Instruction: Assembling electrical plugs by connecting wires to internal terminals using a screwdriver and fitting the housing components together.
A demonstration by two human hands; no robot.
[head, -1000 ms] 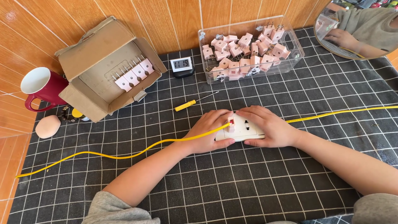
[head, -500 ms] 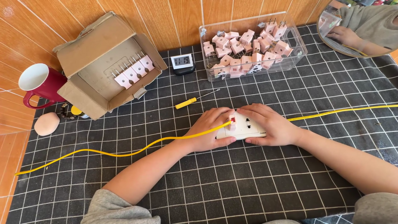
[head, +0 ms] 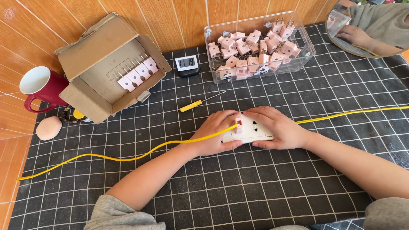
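- your left hand [head: 215, 134] and right hand [head: 279, 127] stay clamped on the white power strip [head: 249, 132] at the counter's middle.
- nothing shifts; the yellow cable [head: 128, 158] lies as before.

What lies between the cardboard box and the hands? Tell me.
In the head view, a yellow screwdriver lies on the checked mat between the box and the left hand.

- A black grid mat [head: 238, 187] is covering the desk.
- A cardboard box [head: 106, 68], red mug [head: 38, 87] and clear bin [head: 260, 47] are standing along its far edge.
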